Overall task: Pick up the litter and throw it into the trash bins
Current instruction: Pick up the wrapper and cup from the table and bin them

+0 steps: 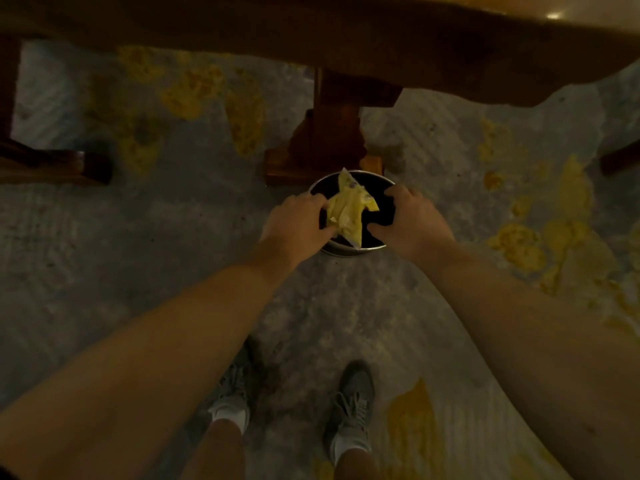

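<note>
A small round metal trash bin (341, 251) with a dark inside stands on the floor at the foot of a wooden table leg. Over its mouth hangs a crumpled yellow wrapper (348, 211), pinched at its left edge by my left hand (298, 228). My right hand (410, 225) hovers over the bin's right side with fingers curled and a little apart, and nothing shows in it. Both hands cover parts of the bin's rim.
A wooden table (381, 39) spans the top, its pedestal leg (334, 133) just beyond the bin. A chair leg (55, 164) lies at the left, another (620, 157) at the right. The grey floor carries yellow patches. My two shoes (349, 407) stand below.
</note>
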The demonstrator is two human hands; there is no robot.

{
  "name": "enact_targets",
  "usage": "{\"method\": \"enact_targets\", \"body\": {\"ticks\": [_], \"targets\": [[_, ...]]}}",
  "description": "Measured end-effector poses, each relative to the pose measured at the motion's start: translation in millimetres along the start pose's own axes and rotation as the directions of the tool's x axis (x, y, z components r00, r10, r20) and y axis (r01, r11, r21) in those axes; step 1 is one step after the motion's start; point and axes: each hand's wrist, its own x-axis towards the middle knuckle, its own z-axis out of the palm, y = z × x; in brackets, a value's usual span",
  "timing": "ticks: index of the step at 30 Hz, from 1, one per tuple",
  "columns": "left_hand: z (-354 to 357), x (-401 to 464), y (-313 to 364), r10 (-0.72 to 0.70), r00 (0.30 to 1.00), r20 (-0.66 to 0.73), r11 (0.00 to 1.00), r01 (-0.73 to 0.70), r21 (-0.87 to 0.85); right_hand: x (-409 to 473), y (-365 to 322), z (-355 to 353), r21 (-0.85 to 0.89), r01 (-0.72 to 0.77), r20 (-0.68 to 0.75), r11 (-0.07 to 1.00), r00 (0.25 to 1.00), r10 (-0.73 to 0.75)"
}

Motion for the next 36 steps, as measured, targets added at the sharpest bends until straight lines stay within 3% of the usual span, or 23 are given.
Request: {"method": "enact_targets", "body": {"ticks": [9, 17, 19, 22, 27, 31, 36], "targets": [[-37, -71, -36, -0.157, 0.987, -0.02, 0.988, 0.157, -0.005, -26, -36, -1, -0.08, 0.106, 0.089, 0.991, 0.991, -0.099], [9, -64, -65, -0.118, 0.98, -0.161, 0.993, 0.113, -0.036, 69, -20, 88, -0.242, 0.143, 0.327, 0.96, 0.943, -0.058], [28, -63, -73, -0.107, 0.984, -0.14, 0.994, 0.103, -0.035, 92, -11, 118, -0.31, 0.168, 0.371, 0.936, 0.927, -0.044], [46, -67, -86, -0.124, 0.987, -0.104, 0.992, 0.122, -0.026, 102, 1, 147, -0.289, 0.082, 0.338, 0.954, 0.941, 0.021], [39, -92, -105, -0.209, 0.975, -0.071, 0.977, 0.204, -0.068, 84, 0, 138, -0.317, 0.078, 0.383, 0.945, 0.922, 0.052], [-6, -123, -116, -0.315, 0.948, -0.047, 0.948, 0.312, -0.069, 48, -40, 96, -0.352, 0.236, 0.409, 0.906, 0.909, -0.078], [-99, -195, -138, -0.425, 0.895, -0.138, 0.903, 0.409, -0.131, -15, -151, 36, -0.274, 0.457, 0.369, 0.846, 0.862, -0.346]]}}
